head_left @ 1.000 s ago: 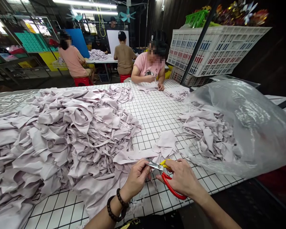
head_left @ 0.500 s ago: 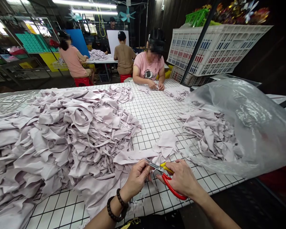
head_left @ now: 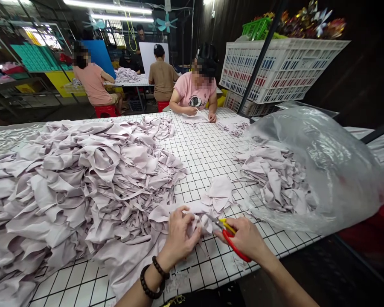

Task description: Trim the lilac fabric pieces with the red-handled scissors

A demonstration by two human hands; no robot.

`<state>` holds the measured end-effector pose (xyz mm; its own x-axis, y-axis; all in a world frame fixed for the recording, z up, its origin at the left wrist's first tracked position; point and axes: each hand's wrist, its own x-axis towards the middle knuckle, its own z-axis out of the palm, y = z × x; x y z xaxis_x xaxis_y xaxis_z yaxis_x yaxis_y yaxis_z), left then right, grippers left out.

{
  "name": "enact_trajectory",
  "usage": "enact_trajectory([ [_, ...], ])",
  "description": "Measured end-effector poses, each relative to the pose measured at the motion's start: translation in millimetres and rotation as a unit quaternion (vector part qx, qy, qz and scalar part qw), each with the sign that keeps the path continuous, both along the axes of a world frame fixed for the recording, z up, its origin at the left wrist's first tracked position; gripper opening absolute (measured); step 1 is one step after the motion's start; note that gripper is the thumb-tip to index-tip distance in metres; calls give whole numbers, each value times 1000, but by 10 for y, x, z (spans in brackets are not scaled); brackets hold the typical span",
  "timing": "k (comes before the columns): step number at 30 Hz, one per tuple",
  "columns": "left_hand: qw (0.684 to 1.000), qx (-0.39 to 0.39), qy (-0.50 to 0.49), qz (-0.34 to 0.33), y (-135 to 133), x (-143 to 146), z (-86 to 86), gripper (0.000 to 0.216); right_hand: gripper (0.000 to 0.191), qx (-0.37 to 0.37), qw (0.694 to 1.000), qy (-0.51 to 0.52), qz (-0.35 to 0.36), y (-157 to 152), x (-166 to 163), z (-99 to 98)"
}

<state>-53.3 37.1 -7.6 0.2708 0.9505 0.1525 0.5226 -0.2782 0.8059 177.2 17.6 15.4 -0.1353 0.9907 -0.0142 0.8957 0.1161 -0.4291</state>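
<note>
My right hand is closed around scissors with red and yellow handles, their blades pointing left at the cloth. In my left hand, thumb and fingers grip the edge of a pale lilac fabric piece beside the blade tips. That fabric stretches left toward a large heap of the same cloth. Just beyond the blades a small flat fabric piece lies on the gridded table.
A clear plastic bag with several lilac pieces inside lies on the right. Across the table a person in pink handles cloth. White crates stand at the back right. Small scraps lie near the front edge.
The scissors have drawn back slightly to the right of my left fingers. My left hand has turned and its fingers have risen, bunching the cloth. The view has shifted a little.
</note>
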Motion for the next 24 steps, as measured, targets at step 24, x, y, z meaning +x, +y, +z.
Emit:
enact_trajectory([
  [24,858,135,408,282,1957,-1368,2445,63,24,-4,934,318,-162,692,647,-17],
])
